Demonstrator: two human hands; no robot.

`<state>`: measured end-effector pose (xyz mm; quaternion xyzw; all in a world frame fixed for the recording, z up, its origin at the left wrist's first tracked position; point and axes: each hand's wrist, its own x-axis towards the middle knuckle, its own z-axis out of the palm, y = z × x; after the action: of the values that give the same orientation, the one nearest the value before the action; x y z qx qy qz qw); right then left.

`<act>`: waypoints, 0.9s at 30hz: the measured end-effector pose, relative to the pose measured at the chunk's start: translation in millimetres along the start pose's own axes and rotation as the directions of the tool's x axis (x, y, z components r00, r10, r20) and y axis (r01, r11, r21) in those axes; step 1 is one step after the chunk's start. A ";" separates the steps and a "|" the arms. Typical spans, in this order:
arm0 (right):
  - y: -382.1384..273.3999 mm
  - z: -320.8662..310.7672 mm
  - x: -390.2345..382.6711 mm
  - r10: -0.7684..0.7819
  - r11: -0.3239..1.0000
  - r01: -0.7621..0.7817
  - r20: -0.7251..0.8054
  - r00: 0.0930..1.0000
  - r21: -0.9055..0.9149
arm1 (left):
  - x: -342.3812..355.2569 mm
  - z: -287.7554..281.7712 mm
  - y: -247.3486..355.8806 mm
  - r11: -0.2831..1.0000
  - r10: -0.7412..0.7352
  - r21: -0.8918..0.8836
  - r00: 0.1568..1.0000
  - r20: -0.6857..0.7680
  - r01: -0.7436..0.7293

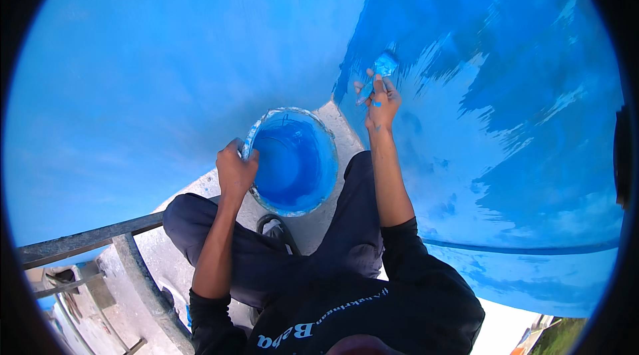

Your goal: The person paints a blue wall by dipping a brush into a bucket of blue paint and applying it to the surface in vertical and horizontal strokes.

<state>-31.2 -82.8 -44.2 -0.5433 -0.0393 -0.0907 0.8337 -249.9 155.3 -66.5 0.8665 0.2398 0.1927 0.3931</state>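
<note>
My right hand point(382, 103) grips a paintbrush point(385, 64), its bristle end coated in light blue and laid at the wall. Blue paint marks the fingers and the back of that hand. Around it the right wall point(532, 75) carries dark blue strokes with ragged edges over a lighter blue. My left hand point(237, 167) is closed on the rim of a paint bucket point(326, 130), smeared with blue and white. Inside the bucket lies blue paint point(286, 162); whether the bucket rests on the ledge or is held up, I cannot tell.
A lighter blue wall point(146, 75) meets the right wall at a corner beyond the bucket. I sit on a pale concrete ledge point(313, 228), one shoe point(274, 227) below the bucket. A grey railing point(93, 240) runs at the lower left, with structures lower down beyond it.
</note>
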 end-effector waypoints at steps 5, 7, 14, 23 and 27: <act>-19.1 17.7 7.9 -0.121 0.992 0.121 -0.003 0.993 0.031 | 0.8 -0.1 3.9 1.000 -0.029 0.010 1.000 0.005 0.029; 29.0 -9.2 7.5 -0.002 1.000 0.002 -0.069 0.998 0.004 | 0.6 -1.1 5.4 0.999 -0.049 -0.017 0.999 0.003 0.050; 139.6 -70.5 -13.2 0.433 0.897 -0.420 -0.458 0.777 0.137 | 3.2 2.0 8.0 0.999 -0.037 -0.002 0.999 0.010 0.037; 9.6 7.8 -12.4 -0.203 0.974 0.195 -0.060 0.977 -0.115 | 1.1 -2.5 4.4 0.999 -0.050 0.008 0.999 0.016 0.050; 84.8 -46.5 -3.4 -0.060 0.993 0.039 -0.188 0.980 -0.114 | 0.6 2.8 3.8 1.000 -0.013 0.006 1.000 0.017 0.013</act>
<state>-19.6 -91.5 -139.9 -0.5758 0.0325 -0.1651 0.8001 -247.0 151.8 -65.2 0.8678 0.2426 0.1818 0.3938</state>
